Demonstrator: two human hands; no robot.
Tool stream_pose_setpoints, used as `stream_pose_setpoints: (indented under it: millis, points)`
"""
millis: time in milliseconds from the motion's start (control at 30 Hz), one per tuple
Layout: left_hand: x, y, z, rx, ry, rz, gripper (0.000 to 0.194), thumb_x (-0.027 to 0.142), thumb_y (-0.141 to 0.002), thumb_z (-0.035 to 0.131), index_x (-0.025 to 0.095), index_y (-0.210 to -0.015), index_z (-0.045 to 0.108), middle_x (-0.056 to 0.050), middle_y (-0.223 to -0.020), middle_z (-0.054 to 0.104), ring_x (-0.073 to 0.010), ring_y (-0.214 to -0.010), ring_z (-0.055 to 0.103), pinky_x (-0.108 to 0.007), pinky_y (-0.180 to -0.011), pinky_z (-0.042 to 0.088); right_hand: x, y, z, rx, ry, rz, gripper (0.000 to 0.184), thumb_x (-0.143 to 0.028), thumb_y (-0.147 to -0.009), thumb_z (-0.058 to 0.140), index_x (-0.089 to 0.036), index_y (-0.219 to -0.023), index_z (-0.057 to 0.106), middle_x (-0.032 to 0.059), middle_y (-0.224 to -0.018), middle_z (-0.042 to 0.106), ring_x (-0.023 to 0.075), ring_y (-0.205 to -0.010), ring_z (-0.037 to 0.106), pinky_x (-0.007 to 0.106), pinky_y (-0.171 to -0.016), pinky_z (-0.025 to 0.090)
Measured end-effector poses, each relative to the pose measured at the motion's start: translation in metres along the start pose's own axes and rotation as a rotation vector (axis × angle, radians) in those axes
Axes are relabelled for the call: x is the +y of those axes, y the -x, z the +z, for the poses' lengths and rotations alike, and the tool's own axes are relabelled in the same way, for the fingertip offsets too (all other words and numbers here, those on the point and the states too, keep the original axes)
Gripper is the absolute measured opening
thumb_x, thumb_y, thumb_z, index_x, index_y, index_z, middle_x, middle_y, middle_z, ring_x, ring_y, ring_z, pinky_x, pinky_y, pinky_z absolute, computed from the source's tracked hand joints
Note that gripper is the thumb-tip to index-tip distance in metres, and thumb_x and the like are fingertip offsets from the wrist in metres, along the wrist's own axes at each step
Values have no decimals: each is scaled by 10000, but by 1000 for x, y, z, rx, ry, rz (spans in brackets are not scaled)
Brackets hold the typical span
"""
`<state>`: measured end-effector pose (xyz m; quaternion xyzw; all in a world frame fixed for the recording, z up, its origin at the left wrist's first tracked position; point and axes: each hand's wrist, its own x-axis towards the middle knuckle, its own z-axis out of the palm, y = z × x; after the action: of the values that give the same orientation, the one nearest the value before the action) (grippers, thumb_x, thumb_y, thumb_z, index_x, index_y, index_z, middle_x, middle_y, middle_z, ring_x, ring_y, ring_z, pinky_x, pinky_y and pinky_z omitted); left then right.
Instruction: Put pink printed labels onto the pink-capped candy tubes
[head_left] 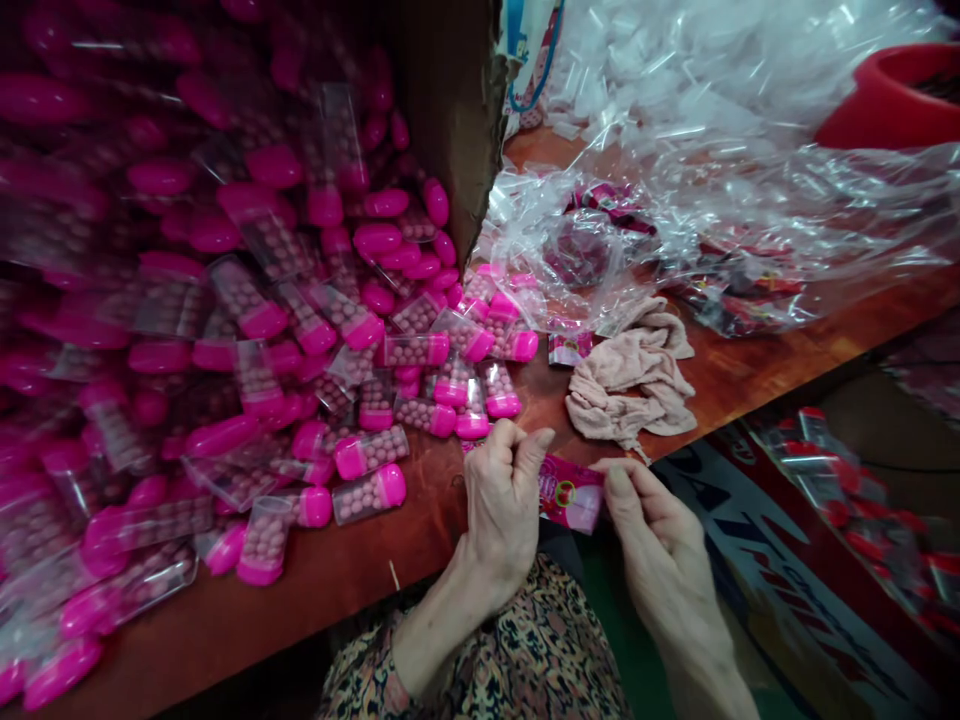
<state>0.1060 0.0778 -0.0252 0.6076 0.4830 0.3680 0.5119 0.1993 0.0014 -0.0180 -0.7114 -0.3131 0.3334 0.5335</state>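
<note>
The left hand (501, 505) and right hand (660, 530) are clamping a pink packet (571, 493) between fingers and thumbs, just off the bench (360, 600) edge; many capped tubes (369, 475) are lying heaped nearby; another packet (568, 347) is lying beside a cloth (630, 385).

head-worn view, looking forward and down, close above the hands (502, 505)

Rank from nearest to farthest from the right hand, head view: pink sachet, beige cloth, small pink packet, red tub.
From the right hand:
1. Pink sachet, pinched in its fingers, to its left.
2. Beige cloth, crumpled on the table, straight ahead.
3. Small pink packet, on the table, left of the cloth.
4. Red tub, far ahead, upper right.
</note>
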Motion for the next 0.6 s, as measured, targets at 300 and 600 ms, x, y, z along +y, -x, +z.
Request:
stream_pose_setpoints:
  millis: [300,600]
  points:
    - [-3,-5,-5,203,523,-233,415,479,-806,537,213,-526,385,59,-482,323,-94,-443,268,-257,-422,219,-8,5,55,58,580,-907,346,-189,-926,406,-210,-581,400,-43,-461,411,95,-402,390,245,-438,301]
    - [4,-3,-16,387,690,-323,352,419,-792,582,192,-557,451,55,-516,388,-86,-468,338,-229,-444,286,-25,-23,73,108,607,-901,322,-137,-962,324,-187,-667,443,-51,-478,416,82,-381,374,236,-410,267]
